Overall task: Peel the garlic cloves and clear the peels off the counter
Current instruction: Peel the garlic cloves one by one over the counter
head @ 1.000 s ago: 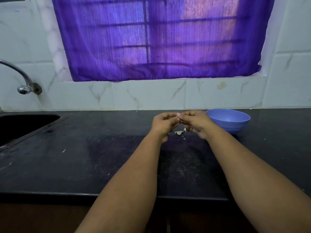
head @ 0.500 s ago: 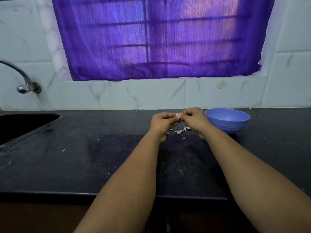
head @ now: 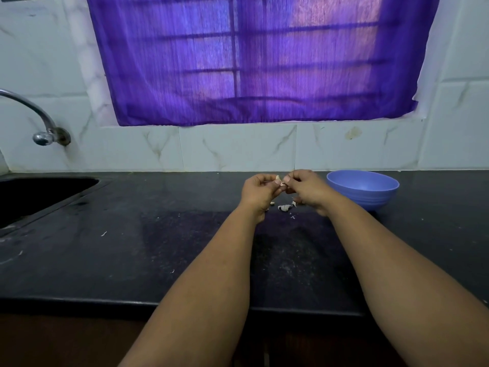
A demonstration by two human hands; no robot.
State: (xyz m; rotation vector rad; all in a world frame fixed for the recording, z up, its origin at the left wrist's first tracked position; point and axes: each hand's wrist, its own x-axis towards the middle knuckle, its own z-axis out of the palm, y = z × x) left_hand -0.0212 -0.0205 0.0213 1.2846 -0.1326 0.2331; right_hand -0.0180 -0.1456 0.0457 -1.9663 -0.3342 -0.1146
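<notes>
Both my hands, left hand (head: 260, 190) and right hand (head: 304, 188), pinch one garlic clove (head: 280, 180) just left of the bowl (head: 363, 189), so peels (head: 285, 207) drop underneath.

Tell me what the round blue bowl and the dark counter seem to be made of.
Round blue bowl: probably plastic, judging by its even matte colour and moulded ridges. Dark counter: looks like polished black stone, perhaps granite, with fine speckles and a faint sheen.
</notes>
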